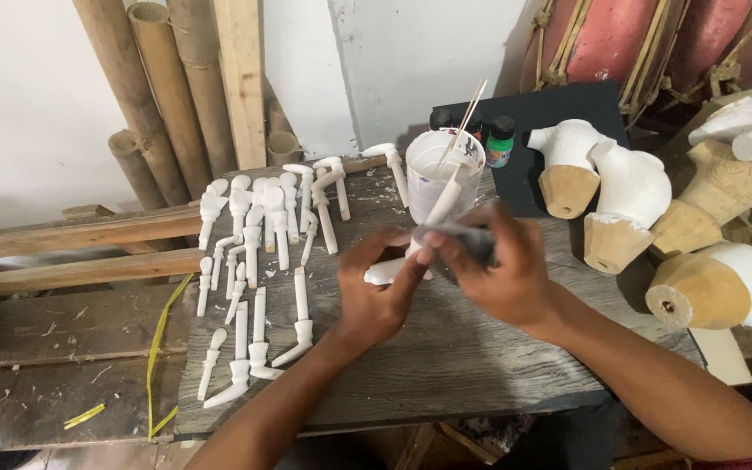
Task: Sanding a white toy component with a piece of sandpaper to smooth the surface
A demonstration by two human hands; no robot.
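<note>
My left hand [374, 292] grips a white-painted wooden limb piece [433, 222] near its lower end, above the grey wooden board [446, 357]. My right hand [502, 265] presses a folded grey sheet, like sandpaper [463, 239], against that piece. Just behind the hands stands a white plastic cup [442, 170] with thin sticks in it. Several more white limb pieces [263, 235] lie in rows on the board's left half.
White-painted wooden torso shapes [620, 196] stand at the right on and beside a black sheet [559, 109]. Small paint bottles [500, 141] sit behind the cup. Bamboo poles [158, 96] lean on the white wall. Yellow strips [160, 348] lie on planks at left.
</note>
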